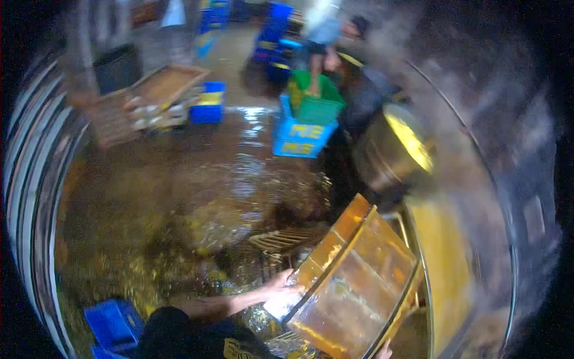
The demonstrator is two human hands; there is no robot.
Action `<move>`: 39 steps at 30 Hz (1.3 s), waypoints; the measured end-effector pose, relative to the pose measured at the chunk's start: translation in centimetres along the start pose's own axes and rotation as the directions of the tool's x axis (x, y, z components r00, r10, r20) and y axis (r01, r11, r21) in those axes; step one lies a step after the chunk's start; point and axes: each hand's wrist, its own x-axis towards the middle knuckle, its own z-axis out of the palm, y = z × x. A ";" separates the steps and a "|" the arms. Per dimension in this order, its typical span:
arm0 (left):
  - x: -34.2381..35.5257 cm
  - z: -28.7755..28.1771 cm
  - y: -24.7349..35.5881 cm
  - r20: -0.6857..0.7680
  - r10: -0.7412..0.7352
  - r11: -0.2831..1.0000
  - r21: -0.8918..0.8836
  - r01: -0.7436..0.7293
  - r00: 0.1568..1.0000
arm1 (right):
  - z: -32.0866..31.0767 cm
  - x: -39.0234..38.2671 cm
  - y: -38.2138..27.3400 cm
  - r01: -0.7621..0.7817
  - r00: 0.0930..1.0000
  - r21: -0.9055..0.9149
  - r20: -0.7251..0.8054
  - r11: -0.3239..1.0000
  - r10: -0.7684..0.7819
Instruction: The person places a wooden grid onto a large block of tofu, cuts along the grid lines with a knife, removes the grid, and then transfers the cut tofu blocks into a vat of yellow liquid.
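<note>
Nearest us, our left hand [284, 290] grips the left side of an amber crate [365, 278], fingers bent round its edge with little gap showing. Our right hand [384, 350] shows only in part at the crate's lower right corner, against the rim; how far it closes we cannot tell. The crate is tilted between our hands, right of centre and low in the view. At lower left we see a blue tub [113, 323], well apart from our hands. Just right of the crate stands a yellow panel [443, 251], and left of the crate's upper end a slatted grate [287, 238] lies on the wet brown floor [143, 179]. Farther on, we see a barrel [379, 152] with a bright yellow top, tilted, and left of it a light-blue bin [302, 140] with a green basket [318, 109] at its top. Beyond these a person [326, 36] bends, blurred. Across the floor to the left, we see a blue-and-yellow box [208, 105] near a wooden tray [170, 85].
</note>
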 end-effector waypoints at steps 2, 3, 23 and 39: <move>-6.0 -0.9 -0.8 -0.082 0.070 0.985 -0.151 -0.082 0.994 | 0.0 -1.9 -6.6 0.136 0.949 0.012 0.287 0.991 -0.134; -9.2 -0.7 -0.1 -0.107 0.120 0.949 -0.279 -0.146 0.987 | -1.0 -1.8 -9.5 0.189 0.896 0.006 0.407 0.982 -0.175; -56.8 1.3 0.1 -0.945 -0.315 0.863 -0.249 -0.439 -0.084 | 16.7 -47.0 -45.5 0.780 -0.336 0.263 0.942 0.568 0.025; -83.3 -7.4 -6.2 -0.408 -0.470 0.760 0.263 -0.594 -0.783 | 40.3 -117.9 -28.3 0.418 -0.881 0.794 0.235 0.442 0.412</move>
